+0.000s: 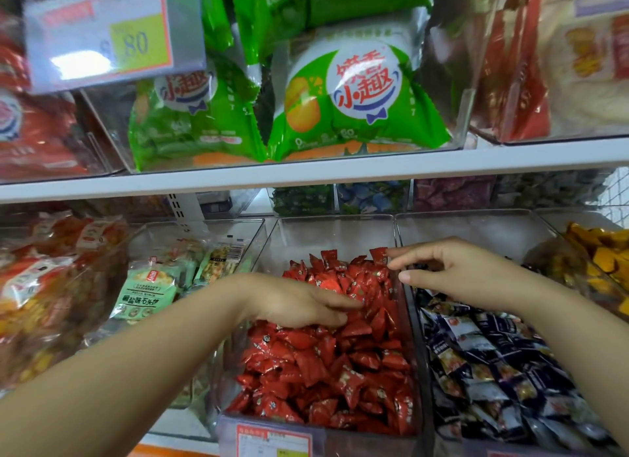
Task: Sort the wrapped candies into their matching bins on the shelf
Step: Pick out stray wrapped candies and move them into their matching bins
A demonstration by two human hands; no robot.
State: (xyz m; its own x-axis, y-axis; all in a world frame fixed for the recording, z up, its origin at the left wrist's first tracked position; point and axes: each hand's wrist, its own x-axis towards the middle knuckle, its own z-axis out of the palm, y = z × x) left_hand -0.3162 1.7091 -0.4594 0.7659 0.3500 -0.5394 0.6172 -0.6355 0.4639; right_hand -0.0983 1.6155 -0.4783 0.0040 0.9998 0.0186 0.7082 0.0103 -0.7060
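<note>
Left hand (299, 303) lies flat, fingers straight, on red candies (326, 364), too many to count, filling the clear bin (340, 225) at six o'clock. Right hand (469, 272), at three o'clock, fingers curled, touches one raised candy (378, 255); whether it pinches is unclear. Dark-wrapped candies (493, 364) at four o'clock run off-frame.

Red candies (326, 371), small foil pillows each bearing a pale round mark, lie heaped in the middle bin (340, 228), a clear tub; the heap runs from the tub's front wall and stops short of its back wall. One red candy (378, 255) stands on end at the heap's far right corner, by the tub's right wall. Just right of that wall, the right bin (476, 225), also clear, holds navy candies (493, 371), glossy dark packs jumbled at all angles
</note>
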